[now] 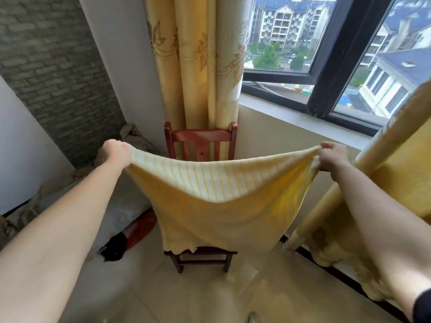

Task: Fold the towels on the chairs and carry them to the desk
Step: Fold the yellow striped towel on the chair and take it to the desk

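Towel (221, 206): yellow, striped near the top, hung in the air in front of the chair (200, 138); its lower hem dangled just over the seat's front edge; no surface was in view.
Left hand (116, 152): fist closed round the towel's upper left corner; arm stretched well forward.
Right hand (331, 157): fingers pinched the upper right corner, bunching the cloth a little.
Top edge: it sagged in a deep curve between the two hands, not taut; the near side drooped lower and showed the striped face behind it; whether each hand held one layer or two, I couldn't tell.
Step, as I judged it: the fold itself, with the towel spread wide for it.
Doing it well: draw the hands apart until the top edge ran straight; level both corners; keep the hem off the seat so it wouldn't snag or drag; meet corner to corner squarely; let the cloth's weight pull the crease straight.
Watch for: the curtain (396, 173) hung near the right arm; a wide swing could brush it.
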{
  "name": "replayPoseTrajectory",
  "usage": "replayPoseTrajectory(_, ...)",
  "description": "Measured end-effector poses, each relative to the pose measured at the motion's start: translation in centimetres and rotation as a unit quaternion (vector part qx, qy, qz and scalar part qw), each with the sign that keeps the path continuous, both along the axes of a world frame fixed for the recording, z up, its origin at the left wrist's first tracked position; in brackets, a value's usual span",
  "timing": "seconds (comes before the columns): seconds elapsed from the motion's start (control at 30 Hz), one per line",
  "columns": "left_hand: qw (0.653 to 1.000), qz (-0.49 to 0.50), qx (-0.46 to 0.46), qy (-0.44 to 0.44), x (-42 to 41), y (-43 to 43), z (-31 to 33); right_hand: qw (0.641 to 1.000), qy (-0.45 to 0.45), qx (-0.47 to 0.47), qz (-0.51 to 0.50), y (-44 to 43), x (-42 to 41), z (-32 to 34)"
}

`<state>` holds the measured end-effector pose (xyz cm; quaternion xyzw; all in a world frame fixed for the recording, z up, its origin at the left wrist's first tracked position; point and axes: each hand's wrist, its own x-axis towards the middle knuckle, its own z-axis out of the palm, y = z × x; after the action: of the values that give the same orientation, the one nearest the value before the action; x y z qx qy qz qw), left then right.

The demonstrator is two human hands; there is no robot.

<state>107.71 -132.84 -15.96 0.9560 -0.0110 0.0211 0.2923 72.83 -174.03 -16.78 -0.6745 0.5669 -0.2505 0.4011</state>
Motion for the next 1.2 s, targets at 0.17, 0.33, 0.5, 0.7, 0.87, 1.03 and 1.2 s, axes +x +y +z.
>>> replayPoseTrajectory(0.17, 0.997, 0.067, 0.02, -0.026, 1.2, 2.0, 0.3, 0.999, -0.023, -0.014, -0.042, -0.6, -2.4, -1.1)
replayPoseTrajectory(0.33, 0.998, 0.035, -0.035, -0.033, 0.0, 2.0, -0.4, 0.996, -0.041, 0.051, 0.066, 1.8, -0.3, -1.9)
replayPoseTrajectory(0.5, 0.994, -0.099, -0.041, 0.022, -2.6, -1.1, -2.2, 0.951, -0.106, 0.141, 0.256, 7.7, 4.3, 0.2)
replayPoseTrajectory(0.7, 0.978, -0.2, -0.017, 0.054, -5.1, -3.7, -4.7, 0.894, -0.064, 0.287, 0.338, 12.8, 8.2, 0.7)
replayPoseTrajectory(0.87, 0.985, -0.162, -0.055, 0.038, -5.2, -3.8, -5.3, 0.863, 0.268, 0.286, 0.318, 12.0, 6.8, -2.6)
replayPoseTrajectory(1.03, 0.989, -0.122, -0.087, 0.001, -4.6, -1.8, -5.0, 0.941, 0.075, 0.189, 0.272, 10.3, 4.9, -4.4)
replayPoseTrajectory(1.2, 0.991, -0.063, -0.122, -0.003, -4.3, 0.2, -4.6, 0.935, -0.058, 0.277, 0.215, 8.9, 3.4, -4.7)
